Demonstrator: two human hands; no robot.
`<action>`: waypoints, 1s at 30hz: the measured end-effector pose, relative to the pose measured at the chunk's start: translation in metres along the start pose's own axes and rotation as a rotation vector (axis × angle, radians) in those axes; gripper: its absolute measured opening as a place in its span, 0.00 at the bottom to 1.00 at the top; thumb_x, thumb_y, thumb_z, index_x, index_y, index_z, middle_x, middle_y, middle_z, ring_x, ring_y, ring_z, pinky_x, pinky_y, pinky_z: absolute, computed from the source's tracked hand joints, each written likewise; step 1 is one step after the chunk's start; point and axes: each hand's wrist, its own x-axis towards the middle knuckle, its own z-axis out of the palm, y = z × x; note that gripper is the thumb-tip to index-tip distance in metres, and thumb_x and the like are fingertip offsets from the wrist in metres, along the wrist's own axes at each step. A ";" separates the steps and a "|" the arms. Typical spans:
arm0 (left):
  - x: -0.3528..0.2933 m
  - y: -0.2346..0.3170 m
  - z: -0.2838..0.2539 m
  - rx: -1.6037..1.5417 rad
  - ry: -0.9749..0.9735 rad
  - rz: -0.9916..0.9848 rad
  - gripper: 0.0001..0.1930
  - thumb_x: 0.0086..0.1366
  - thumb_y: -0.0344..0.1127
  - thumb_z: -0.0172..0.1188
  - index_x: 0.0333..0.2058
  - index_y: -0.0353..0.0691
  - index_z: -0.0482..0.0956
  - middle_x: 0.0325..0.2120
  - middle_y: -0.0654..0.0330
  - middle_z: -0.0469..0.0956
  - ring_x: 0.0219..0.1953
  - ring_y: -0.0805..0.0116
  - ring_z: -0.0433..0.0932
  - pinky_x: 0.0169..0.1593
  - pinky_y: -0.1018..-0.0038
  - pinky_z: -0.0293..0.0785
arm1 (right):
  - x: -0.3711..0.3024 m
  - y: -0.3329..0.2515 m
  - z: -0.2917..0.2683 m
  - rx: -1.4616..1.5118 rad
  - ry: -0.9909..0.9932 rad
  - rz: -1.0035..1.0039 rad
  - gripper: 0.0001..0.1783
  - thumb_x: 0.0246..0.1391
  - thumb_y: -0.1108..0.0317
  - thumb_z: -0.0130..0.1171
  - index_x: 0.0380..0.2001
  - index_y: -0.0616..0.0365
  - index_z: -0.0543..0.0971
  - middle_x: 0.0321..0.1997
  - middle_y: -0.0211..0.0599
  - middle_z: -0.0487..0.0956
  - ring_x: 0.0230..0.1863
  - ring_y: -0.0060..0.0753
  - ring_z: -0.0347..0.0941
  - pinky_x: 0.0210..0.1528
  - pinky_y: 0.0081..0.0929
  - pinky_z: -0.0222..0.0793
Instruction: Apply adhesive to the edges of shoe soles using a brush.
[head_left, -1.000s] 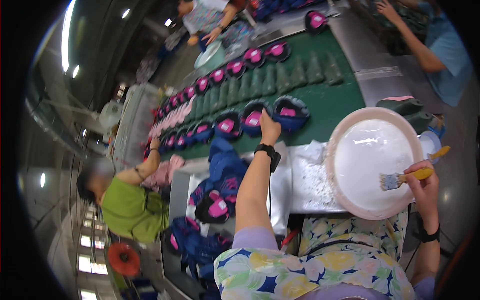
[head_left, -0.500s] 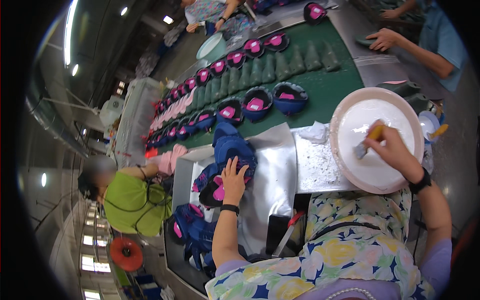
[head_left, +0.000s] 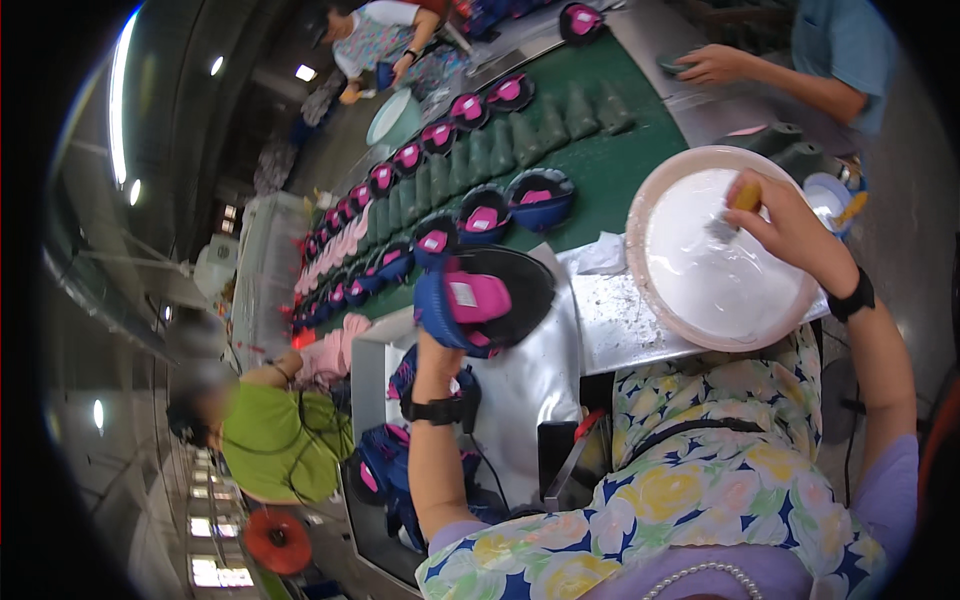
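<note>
Head view: grips a navy-and-pink shoe upper (head_left: 487,298) with mostly hidden left fingers (head_left: 447,354). Pinches a paintbrush (head_left: 746,197) between right fingers (head_left: 774,194) over a basin (head_left: 641,258).

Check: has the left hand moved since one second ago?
Yes: against the metal tray, the left hand has moved leftward and back from the green belt to above the tray.

Over here the long green surface (head_left: 605,175) is carrying two rows of dark shoe uppers (head_left: 545,214) with pink insides (head_left: 484,219); between them, green shoe lasts (head_left: 500,150) and pale pink pieces (head_left: 340,243) are standing in line. Beside it, a metal surface (head_left: 612,325) is bearing a pale basin (head_left: 636,258) of white liquid (head_left: 700,280) and a crumpled white sheet (head_left: 601,255).
</note>
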 end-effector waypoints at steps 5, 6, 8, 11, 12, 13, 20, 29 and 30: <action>0.024 -0.025 0.112 -0.151 -0.216 -0.237 0.23 0.72 0.37 0.53 0.63 0.39 0.64 0.59 0.57 0.71 0.56 0.60 0.75 0.61 0.63 0.72 | 0.014 -0.011 -0.002 0.358 0.030 -0.053 0.09 0.56 0.67 0.62 0.36 0.59 0.76 0.33 0.36 0.78 0.36 0.31 0.74 0.43 0.27 0.69; 0.028 -0.027 0.129 -0.138 -0.256 -0.230 0.23 0.72 0.37 0.53 0.63 0.39 0.64 0.58 0.57 0.72 0.56 0.60 0.75 0.61 0.63 0.72 | 0.018 -0.016 -0.001 0.312 0.044 -0.063 0.10 0.56 0.66 0.63 0.37 0.59 0.76 0.32 0.37 0.78 0.35 0.32 0.75 0.42 0.27 0.70; 0.034 -0.033 0.155 -0.106 -0.312 -0.193 0.23 0.72 0.37 0.54 0.62 0.39 0.64 0.58 0.57 0.72 0.56 0.60 0.75 0.61 0.63 0.72 | 0.023 -0.023 -0.005 0.293 0.100 -0.123 0.10 0.56 0.66 0.63 0.37 0.59 0.76 0.31 0.38 0.78 0.34 0.33 0.76 0.41 0.28 0.70; 0.041 -0.047 0.173 -0.024 -0.339 -0.044 0.23 0.71 0.38 0.54 0.62 0.39 0.65 0.57 0.56 0.72 0.56 0.60 0.76 0.60 0.63 0.72 | 0.021 -0.026 -0.010 0.213 0.104 -0.098 0.13 0.55 0.63 0.64 0.36 0.60 0.75 0.29 0.41 0.78 0.31 0.36 0.76 0.37 0.29 0.71; 0.041 -0.053 0.176 0.016 -0.333 0.033 0.23 0.71 0.38 0.54 0.62 0.39 0.65 0.57 0.56 0.73 0.56 0.60 0.76 0.60 0.63 0.72 | 0.017 -0.025 -0.011 0.157 0.140 -0.046 0.14 0.55 0.63 0.64 0.36 0.61 0.74 0.28 0.43 0.78 0.30 0.41 0.76 0.35 0.32 0.70; 0.041 -0.061 0.176 0.057 -0.321 0.115 0.23 0.71 0.38 0.54 0.62 0.39 0.65 0.57 0.56 0.73 0.56 0.60 0.76 0.60 0.64 0.73 | 0.012 -0.024 -0.010 0.100 0.162 0.034 0.16 0.55 0.62 0.64 0.35 0.63 0.72 0.26 0.46 0.78 0.28 0.45 0.77 0.33 0.35 0.70; 0.036 -0.091 0.194 0.229 -0.110 0.486 0.24 0.69 0.37 0.57 0.60 0.37 0.67 0.55 0.56 0.74 0.55 0.61 0.76 0.58 0.65 0.73 | -0.007 -0.015 0.028 0.235 0.405 0.208 0.19 0.54 0.59 0.68 0.32 0.65 0.73 0.20 0.36 0.77 0.20 0.24 0.74 0.24 0.22 0.68; 0.032 -0.066 0.223 0.671 0.205 1.030 0.25 0.64 0.33 0.63 0.58 0.34 0.70 0.53 0.55 0.76 0.51 0.64 0.77 0.56 0.67 0.73 | -0.019 -0.029 0.048 0.524 0.311 0.401 0.21 0.54 0.57 0.68 0.32 0.66 0.74 0.23 0.40 0.80 0.24 0.26 0.78 0.27 0.23 0.71; 0.032 -0.063 0.221 0.705 0.210 1.051 0.25 0.63 0.33 0.63 0.57 0.33 0.70 0.53 0.55 0.76 0.51 0.65 0.77 0.55 0.67 0.73 | -0.020 -0.030 0.046 0.518 0.309 0.400 0.21 0.54 0.57 0.68 0.32 0.66 0.74 0.23 0.40 0.80 0.24 0.26 0.78 0.27 0.23 0.71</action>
